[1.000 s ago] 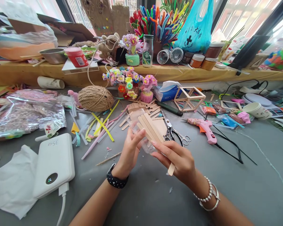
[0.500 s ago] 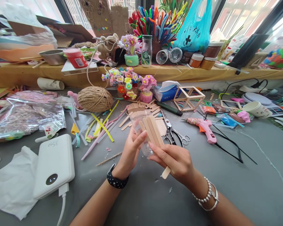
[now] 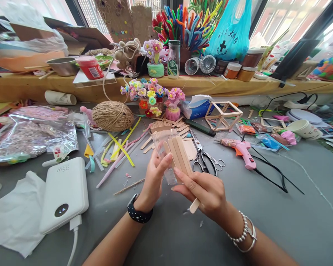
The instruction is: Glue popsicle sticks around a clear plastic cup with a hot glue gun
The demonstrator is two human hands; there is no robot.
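Note:
My left hand [image 3: 153, 176] is closed around a clear plastic cup [image 3: 170, 178], its thumb pressing on the leftmost of several flat wooden craft sticks [image 3: 182, 154]. These sticks lie side by side against the cup's near side. My right hand [image 3: 208, 189] pinches a craft stick at their lower right; its rounded end [image 3: 194, 206] pokes out below my fingers. How the sticks are fixed to the cup cannot be seen. More loose craft sticks [image 3: 160, 126] lie on the table behind the cup. Scissors [image 3: 204, 159] rest just to the right.
A pink glue gun [image 3: 244, 152] with a black cord lies right. A stick frame [image 3: 223, 116], a twine ball [image 3: 113, 116] and pipe-cleaner flowers [image 3: 148, 94] stand farther back. Left are plastic strips [image 3: 122, 147] and a white power bank [image 3: 65, 194] with its cable. A cluttered ledge [image 3: 88, 88] runs behind.
Both hands stay on the cup and sticks. My right hand has shifted very slightly left and down; the whole view has moved a little.

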